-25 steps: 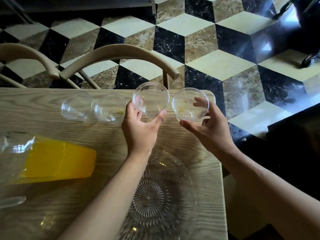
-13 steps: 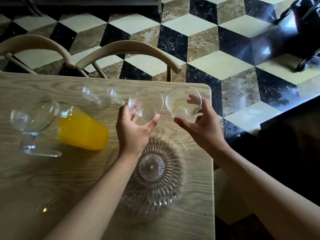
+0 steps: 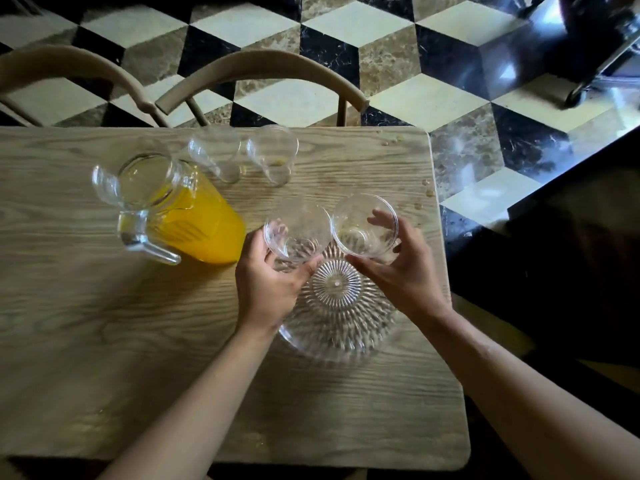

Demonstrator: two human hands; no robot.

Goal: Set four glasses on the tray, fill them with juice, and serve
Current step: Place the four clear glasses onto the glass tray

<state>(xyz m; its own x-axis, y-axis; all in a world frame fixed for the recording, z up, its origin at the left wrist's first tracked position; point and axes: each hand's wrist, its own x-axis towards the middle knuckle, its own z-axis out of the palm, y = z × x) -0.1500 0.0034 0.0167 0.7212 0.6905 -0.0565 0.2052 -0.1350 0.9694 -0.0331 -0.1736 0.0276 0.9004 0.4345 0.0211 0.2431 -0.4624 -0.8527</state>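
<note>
At frame centre the left hand [image 3: 268,285] grips one empty glass [image 3: 297,230] and the right hand [image 3: 403,271] grips another [image 3: 363,225], both over the far edge of the clear ribbed tray [image 3: 337,327]; two more glasses [image 3: 242,154] stand beyond, beside the juice jug [image 3: 180,209]

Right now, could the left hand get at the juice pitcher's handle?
Probably not yet: the left hand is shut on a glass over the tray. Once it lets go, the pitcher stands beside it with its handle turned toward the person and nothing between.
</note>
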